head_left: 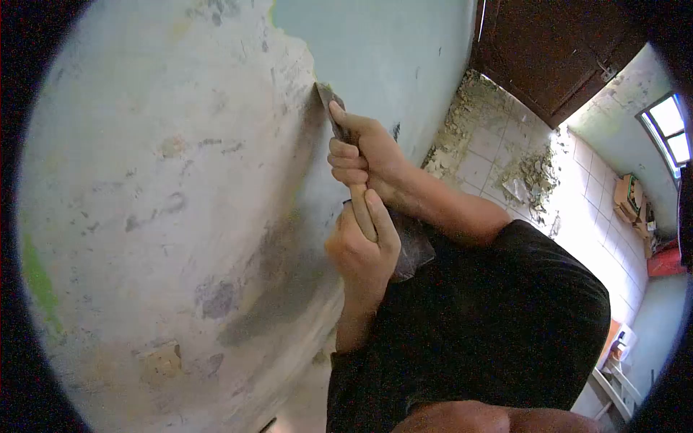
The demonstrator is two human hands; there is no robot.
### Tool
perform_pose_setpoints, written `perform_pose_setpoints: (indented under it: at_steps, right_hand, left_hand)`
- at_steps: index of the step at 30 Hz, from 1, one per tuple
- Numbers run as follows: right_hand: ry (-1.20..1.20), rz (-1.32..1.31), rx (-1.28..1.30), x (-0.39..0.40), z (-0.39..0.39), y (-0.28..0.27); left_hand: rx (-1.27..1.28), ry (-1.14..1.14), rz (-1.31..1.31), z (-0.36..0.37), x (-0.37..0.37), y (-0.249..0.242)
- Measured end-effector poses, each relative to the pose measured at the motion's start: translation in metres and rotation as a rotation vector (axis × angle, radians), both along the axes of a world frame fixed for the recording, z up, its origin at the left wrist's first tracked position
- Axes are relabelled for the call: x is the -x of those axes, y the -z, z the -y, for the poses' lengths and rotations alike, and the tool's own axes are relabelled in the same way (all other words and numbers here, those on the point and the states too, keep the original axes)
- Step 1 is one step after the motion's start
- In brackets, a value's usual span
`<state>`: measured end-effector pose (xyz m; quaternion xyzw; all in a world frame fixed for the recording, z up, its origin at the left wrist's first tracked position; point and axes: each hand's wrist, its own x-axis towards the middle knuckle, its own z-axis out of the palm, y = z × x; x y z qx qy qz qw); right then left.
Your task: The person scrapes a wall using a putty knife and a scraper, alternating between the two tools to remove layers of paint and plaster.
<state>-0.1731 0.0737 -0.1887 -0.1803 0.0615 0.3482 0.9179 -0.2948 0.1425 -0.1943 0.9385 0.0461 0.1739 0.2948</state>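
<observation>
A scraper (pixel 328 94) with a dark metal blade lies against the wall, its tip at the ragged edge of the pale blue paint (pixel 375 50). My right hand (pixel 364 151) is closed around it, with the thumb stretched along the blade. Just below, my left hand (pixel 364 242) is closed at the rear end of the scraper, close under the right fist. The handle is mostly hidden by my fingers. Behind my left hand shows a dark, glossy, flat piece (pixel 415 249) that I cannot name.
A whitish, stained wall (pixel 180 216) fills the left side. Flakes of debris (pixel 534 177) lie on the tiled floor (pixel 476 169). A brown door (pixel 556 50) stands at upper right. Boxes (pixel 632 198) and a red thing (pixel 665 263) are at the far right, below a window (pixel 670 126).
</observation>
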Motion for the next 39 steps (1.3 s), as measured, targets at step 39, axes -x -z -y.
perform_pose_setpoints:
  at_steps: [39]
  right_hand:
    - [0.030, -0.009, -0.044, 0.008, -0.007, -0.006]
  left_hand:
    - [0.047, 0.026, 0.129, -0.009, 0.000, -0.006]
